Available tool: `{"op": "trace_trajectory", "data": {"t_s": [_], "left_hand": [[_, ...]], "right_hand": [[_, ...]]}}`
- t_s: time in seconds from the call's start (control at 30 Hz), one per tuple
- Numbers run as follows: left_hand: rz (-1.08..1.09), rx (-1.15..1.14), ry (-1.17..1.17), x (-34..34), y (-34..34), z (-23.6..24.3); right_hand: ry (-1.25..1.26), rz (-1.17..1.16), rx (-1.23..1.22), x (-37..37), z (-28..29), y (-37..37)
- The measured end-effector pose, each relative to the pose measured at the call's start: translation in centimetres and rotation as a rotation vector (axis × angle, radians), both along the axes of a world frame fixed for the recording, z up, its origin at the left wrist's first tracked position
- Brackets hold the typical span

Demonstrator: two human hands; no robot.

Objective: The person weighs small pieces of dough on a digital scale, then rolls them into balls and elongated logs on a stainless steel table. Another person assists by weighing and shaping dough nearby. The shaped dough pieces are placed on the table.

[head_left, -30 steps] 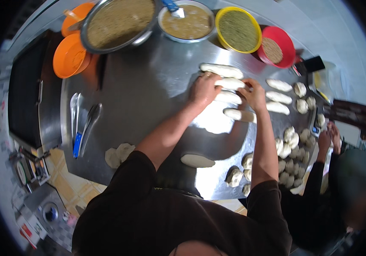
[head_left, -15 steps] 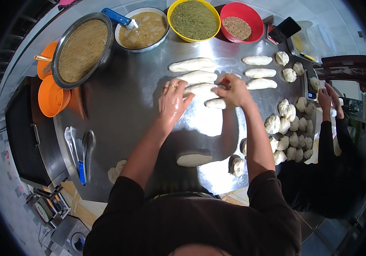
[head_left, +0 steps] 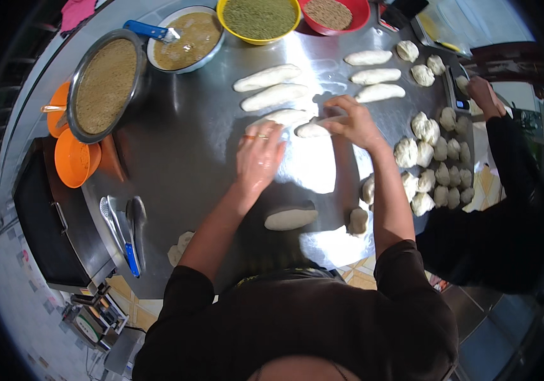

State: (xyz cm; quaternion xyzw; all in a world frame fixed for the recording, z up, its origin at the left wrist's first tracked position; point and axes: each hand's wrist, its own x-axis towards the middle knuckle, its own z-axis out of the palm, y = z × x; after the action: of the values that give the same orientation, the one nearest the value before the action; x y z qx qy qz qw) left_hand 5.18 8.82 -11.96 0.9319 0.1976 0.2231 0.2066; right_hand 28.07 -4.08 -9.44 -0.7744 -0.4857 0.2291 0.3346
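Observation:
My left hand [head_left: 260, 155] lies with fingers stretched out over the left end of a white dough roll [head_left: 290, 116], the nearest of three in a column. Beyond it are a second dough roll [head_left: 274, 96] and the farthest dough roll [head_left: 267, 77]. Just to the right, my right hand [head_left: 356, 125] pinches the right part of a shorter dough roll [head_left: 312, 130] between thumb and fingers. Closer to my body rests a flattish oval dough piece [head_left: 291, 220], and a dough lump [head_left: 358, 221] sits near my right forearm.
Three dough rolls [head_left: 376, 77] and several dough lumps [head_left: 425, 129] cover the steel table's right side. Along the back stand a steel basin [head_left: 139, 70], a white bowl [head_left: 220, 46], a yellow bowl [head_left: 259, 42] and a red bowl [head_left: 362, 14]. Tongs [head_left: 114, 222] lie left. A co-worker's hand [head_left: 484, 95] is at a scale [head_left: 457, 95].
My hands have moved apart: the right has left the third roll's right end and now grips the shorter roll. The view has shifted, and the co-worker's hands have moved.

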Motion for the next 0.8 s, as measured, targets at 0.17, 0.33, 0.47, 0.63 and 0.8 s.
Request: {"op": "trace_trajectory", "data": {"t_s": [0.17, 0.33, 0.47, 0.63, 0.8], "left_hand": [[-0.106, 0.068, 0.044, 6.0, -3.3, -2.4], [-0.117, 0.117, 0.068, 2.5, -2.8, -1.4], [0.012, 0.074, 0.136, -2.2, -1.2, -0.2], [-0.014, -0.087, 0.261, -0.9, 0.4, 0.7], [-0.154, -0.048, 0.028, 13.9, 2.3, 1.5]], "right_hand": [[-0.139, -0.079, -0.273, 0.6, -1.0, -4.1], [-0.024, -0.006, -0.115, -1.9, 0.7, -3.9], [-0.029, 0.101, 0.002, -5.7, 0.2, -0.7], [0.110, 0.083, 0.074, -1.9, -1.0, 0.0], [-0.414, -0.373, 0.039, 14.5, -1.4, -2.5]]}}
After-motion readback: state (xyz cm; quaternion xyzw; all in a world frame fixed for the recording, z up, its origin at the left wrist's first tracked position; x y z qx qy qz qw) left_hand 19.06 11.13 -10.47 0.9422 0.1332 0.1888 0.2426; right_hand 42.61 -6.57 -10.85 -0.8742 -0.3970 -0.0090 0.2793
